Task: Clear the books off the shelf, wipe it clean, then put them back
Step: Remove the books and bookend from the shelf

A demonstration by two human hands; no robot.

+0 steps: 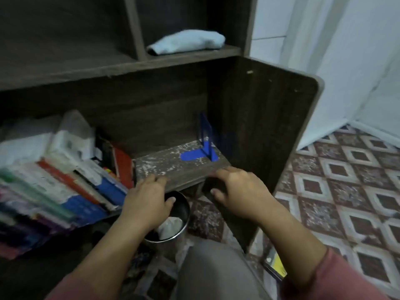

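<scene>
Dark brown wooden shelf (164, 166): lower board, right part bare and speckled with pale dust.
Row of coloured paperback books (65, 191): same board, left part, leaning.
Blue L-shaped bookend (205, 135): upright near the board's right end, foot flat on the wood.
Folded light blue cloth (188, 41): in the small compartment above.
Left grip (149, 198): bare hand, fingers loosely bent on the board's front edge, holding nothing.
Right grip (236, 191): likewise, thumb spread below the edge.
Round steel bin (187, 210): beneath the left grip, something white and crumpled inside.
</scene>
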